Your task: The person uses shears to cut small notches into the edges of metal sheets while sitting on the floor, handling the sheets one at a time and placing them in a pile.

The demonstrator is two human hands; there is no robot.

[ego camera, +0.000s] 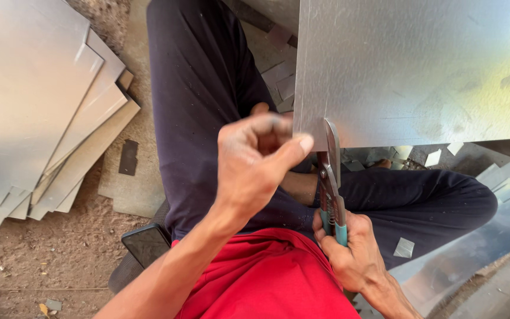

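Observation:
A large shiny metal sheet (420,65) fills the upper right, held over my lap. My left hand (258,159) pinches its lower left corner between thumb and fingers. My right hand (352,251) grips the teal handles of metal snips (332,183). The snips' blades bite into the sheet's bottom edge just right of my left thumb. I sit with dark trousers (208,88) and a red shirt (267,277).
A stack of cut metal sheets (36,106) lies on the dirt floor at the left. A dark phone (146,243) rests by my left hip. Small metal offcuts (404,248) lie on my leg and around. More sheet metal (485,236) lies at lower right.

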